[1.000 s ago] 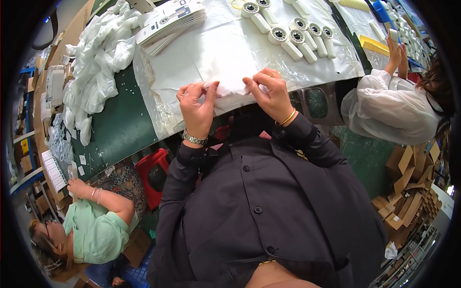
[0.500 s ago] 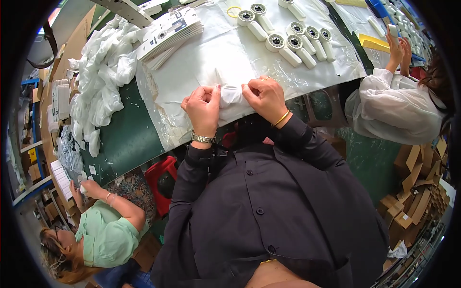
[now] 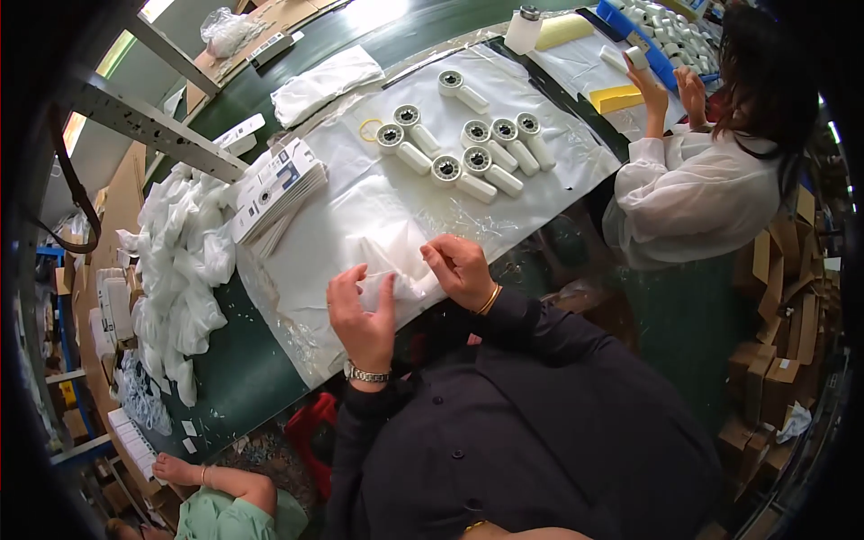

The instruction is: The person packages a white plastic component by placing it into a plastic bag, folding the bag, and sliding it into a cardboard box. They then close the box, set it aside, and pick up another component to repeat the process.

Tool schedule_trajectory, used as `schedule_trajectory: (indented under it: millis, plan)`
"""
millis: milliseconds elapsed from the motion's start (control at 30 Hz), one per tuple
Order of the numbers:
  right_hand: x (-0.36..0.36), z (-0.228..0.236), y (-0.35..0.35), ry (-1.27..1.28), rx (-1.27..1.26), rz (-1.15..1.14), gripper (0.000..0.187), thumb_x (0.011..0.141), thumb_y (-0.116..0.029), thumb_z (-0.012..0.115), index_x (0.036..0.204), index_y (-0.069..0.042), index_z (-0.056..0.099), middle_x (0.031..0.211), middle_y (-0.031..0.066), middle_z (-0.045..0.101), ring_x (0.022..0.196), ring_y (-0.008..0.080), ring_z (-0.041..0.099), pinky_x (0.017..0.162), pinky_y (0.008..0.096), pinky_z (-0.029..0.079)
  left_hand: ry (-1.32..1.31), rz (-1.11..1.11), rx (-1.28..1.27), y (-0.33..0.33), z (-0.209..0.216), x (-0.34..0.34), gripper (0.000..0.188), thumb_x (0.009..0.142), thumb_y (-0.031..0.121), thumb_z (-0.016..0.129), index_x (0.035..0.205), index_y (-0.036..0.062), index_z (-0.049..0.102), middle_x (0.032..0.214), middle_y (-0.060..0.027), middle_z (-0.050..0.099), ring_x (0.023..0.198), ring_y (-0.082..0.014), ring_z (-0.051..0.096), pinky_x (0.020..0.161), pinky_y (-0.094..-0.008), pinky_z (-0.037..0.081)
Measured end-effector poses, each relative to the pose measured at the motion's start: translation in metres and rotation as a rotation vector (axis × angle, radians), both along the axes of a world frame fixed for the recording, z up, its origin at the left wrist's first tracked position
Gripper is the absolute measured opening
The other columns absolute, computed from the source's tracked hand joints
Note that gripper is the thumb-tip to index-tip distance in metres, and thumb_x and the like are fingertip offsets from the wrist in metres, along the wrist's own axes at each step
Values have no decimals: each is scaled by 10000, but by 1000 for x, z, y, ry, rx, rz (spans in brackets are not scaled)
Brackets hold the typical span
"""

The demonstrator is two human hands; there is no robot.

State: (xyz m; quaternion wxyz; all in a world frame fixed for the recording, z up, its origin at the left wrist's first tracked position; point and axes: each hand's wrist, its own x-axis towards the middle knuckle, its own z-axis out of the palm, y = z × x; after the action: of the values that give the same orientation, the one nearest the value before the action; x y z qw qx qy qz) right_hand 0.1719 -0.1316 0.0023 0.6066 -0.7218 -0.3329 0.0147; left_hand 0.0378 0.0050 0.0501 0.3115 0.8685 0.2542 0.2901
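A thin white plastic bag lies crumpled at the near edge of the table, in front of me. My left hand is at its left side, thumb and fingers apart, with nothing plainly gripped. At the bag's right side, my right hand has its fingers curled and the thumb pressed in on a fold of the bag. Beyond the hands lie several white handles with round heads and dark centres. To the left is a stack of flat printed cartons.
A heap of white bags lies left on the green table. A metal post slants over the far left. One co-worker in white handles a white part at right; another in green is at lower left. A yellow ring lies beyond.
My left hand has opened from its pinch on the white bag and moved a little away from it. The bag now lies more spread out. The whole view has shifted, showing more of the far table.
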Motion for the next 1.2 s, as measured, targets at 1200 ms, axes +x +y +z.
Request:
schedule_trajectory:
  millis: [1200]
  plan:
    - [0, -15, 8, -23, -34, -16, 180, 993, -104, 740, 854, 3, 705, 642, 27, 520, 551, 106, 428, 527, 304, 336, -229, 848, 159, 353, -37, -163, 717, 843, 399, 895, 1351, -7, 595, 1139, -190, 697, 1077, -330, 683, 970, -437, 538]
